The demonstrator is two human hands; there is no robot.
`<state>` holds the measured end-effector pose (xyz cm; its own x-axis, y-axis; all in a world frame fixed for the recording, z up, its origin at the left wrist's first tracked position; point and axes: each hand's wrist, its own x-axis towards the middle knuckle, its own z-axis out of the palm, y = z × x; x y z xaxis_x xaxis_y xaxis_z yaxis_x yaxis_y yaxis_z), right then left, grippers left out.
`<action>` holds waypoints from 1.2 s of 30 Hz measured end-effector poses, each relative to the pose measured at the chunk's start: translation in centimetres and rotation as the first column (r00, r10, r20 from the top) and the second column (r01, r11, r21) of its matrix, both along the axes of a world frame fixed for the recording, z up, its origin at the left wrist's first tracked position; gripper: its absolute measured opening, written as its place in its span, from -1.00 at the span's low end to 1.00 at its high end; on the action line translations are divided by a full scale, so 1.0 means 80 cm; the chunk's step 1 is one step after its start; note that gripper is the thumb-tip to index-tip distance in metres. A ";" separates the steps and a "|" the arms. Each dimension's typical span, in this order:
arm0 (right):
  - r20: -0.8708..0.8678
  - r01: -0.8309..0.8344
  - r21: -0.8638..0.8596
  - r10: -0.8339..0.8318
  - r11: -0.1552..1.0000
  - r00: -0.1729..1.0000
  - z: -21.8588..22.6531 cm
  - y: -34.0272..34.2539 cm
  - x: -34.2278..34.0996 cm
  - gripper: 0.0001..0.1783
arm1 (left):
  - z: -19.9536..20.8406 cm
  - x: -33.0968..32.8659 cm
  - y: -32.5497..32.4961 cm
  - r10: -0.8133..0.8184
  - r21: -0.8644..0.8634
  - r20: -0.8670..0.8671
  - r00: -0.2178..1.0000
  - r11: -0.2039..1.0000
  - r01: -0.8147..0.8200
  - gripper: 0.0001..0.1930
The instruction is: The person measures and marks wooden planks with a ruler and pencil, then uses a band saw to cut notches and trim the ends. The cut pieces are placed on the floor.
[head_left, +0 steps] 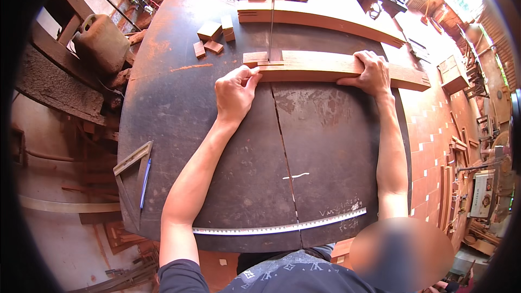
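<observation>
A long reddish wooden beam [315, 69] lies crosswise on a dark metal saw table [179, 108]. Near its left end, the thin upright band saw blade [272, 16] meets the wood at a stepped notch. My left hand [234, 95] is closed at the beam's near left corner, thumb and fingers pinching it close to the blade. Farther right, my right hand [373, 71] wraps over the beam, thumb on the near side and fingers across the top. Slots show at the beam's right end.
Small wood offcuts [210, 31] lie left of the blade. Behind it rests another long beam [320, 19]. A ruler strip [282, 229] runs along the near edge; a triangular square [130, 168] and blue pen [145, 183] lie at left. A dusty jerrycan [100, 43] stands beyond the table.
</observation>
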<state>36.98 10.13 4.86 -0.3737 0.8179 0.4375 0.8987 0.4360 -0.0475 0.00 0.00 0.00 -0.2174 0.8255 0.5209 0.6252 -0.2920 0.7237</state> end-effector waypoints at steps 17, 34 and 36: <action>-0.011 0.035 -0.035 -0.036 0.999 0.999 0.007 -0.004 -0.003 0.02 | 0.004 -0.004 -0.001 0.123 -0.026 -0.023 0.992 0.992 -0.124 -0.66; -0.004 0.010 -0.100 -0.011 0.995 1.000 0.013 -0.007 0.009 0.04 | 0.004 -0.013 -0.012 0.189 -0.071 0.009 0.982 0.980 -0.188 -0.72; -0.016 0.006 -0.102 -0.007 0.995 1.000 0.008 -0.013 0.020 0.05 | 0.004 -0.028 -0.027 0.161 -0.099 0.042 0.986 0.983 -0.156 -0.77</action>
